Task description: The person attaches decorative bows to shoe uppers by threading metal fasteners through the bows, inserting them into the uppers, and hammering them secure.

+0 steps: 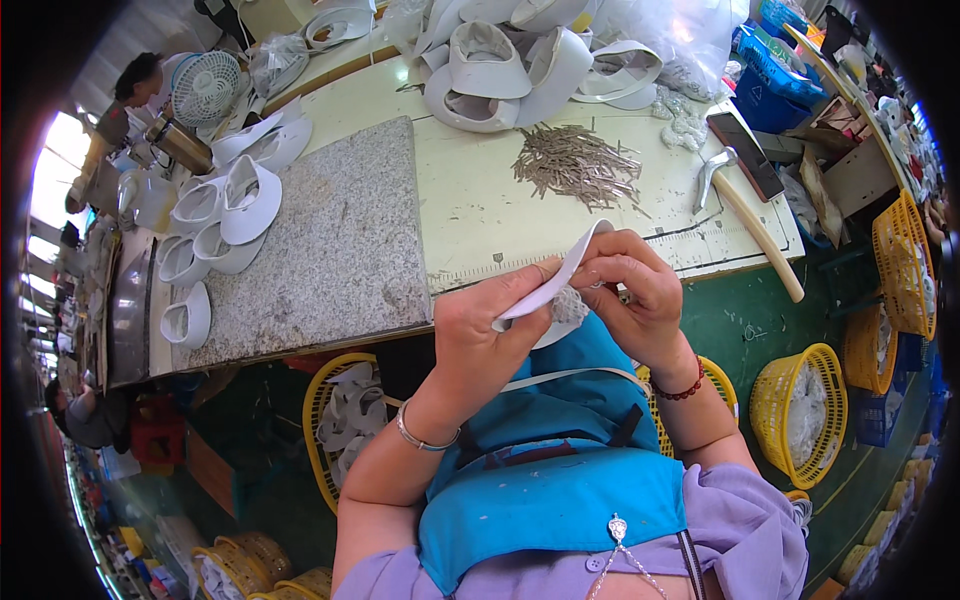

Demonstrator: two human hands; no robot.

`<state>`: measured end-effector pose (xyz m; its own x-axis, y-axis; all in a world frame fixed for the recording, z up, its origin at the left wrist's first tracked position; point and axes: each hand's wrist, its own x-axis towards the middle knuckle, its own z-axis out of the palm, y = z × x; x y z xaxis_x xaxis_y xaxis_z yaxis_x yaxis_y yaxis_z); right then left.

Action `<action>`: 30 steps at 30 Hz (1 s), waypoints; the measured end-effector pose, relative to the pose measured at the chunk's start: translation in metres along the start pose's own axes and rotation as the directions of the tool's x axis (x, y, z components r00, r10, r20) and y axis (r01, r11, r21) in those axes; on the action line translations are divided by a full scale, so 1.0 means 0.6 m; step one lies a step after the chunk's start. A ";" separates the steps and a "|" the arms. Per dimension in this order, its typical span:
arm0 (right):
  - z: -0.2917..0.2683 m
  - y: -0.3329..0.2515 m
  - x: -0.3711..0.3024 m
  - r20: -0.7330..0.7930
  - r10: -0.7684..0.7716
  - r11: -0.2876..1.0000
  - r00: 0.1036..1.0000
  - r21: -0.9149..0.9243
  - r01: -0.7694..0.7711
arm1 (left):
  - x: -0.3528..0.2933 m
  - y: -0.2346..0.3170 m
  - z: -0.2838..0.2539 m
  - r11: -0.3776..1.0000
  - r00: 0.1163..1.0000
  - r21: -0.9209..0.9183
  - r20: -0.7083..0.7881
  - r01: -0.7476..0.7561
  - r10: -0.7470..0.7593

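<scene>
Both hands pinch one curved white strip of stiff sheet material, held in the air just off the near edge of the bench and above the person's lap. Left hand: fingers closed over the strip's lower end, thumb on top, a thin metal bangle at the wrist. Right hand: fingertips closed on the strip's upper end, a red bead bracelet at the wrist. The strip runs slantwise between the two grips, its upper tip rising clear of the right fingers.

Surface: a pale cream worktable with a ruler scale along its near edge. On it, a grey speckled granite slab to the left; a loose heap of thin metal pins just beyond the hands; a hammer with a pale wooden handle at the right end; a dark flat phone-like slab beside it. White shoe uppers are stacked at the far edge, and more of them lie along the slab's left side. A small white fan stands at the far left.

Room: green floor; a yellow plastic basket of white pieces under the bench on the left, another yellow basket to the right, well apart from the hands. Open air lies between the hands and the table edge; the blue apron fills the space below.
</scene>
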<state>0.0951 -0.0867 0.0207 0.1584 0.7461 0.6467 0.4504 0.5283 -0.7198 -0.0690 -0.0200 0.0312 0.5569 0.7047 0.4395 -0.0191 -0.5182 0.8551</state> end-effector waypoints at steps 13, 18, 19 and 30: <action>-0.005 -0.003 0.004 0.028 -0.119 0.967 0.992 -0.224 0.122 | 0.007 0.008 -0.001 0.978 0.988 0.136 0.012 -0.155 0.155; -0.012 -0.018 0.023 -0.028 -0.233 0.887 0.972 -0.416 0.201 | 0.007 0.007 -0.004 0.977 0.986 0.135 -0.007 -0.166 0.168; -0.012 -0.018 0.024 -0.071 -0.206 0.911 0.976 -0.378 0.165 | 0.008 0.009 -0.004 0.977 0.986 0.135 -0.007 -0.165 0.168; 0.013 -0.008 0.000 -0.095 -0.042 0.996 0.995 -0.079 0.035 | 0.001 0.005 0.009 0.994 0.995 0.080 -0.066 -0.068 0.073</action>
<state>0.0860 -0.0862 0.0223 0.2216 0.6814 0.6976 0.5233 0.5205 -0.6747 -0.0644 -0.0238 0.0326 0.4982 0.6952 0.5182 0.0093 -0.6019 0.7985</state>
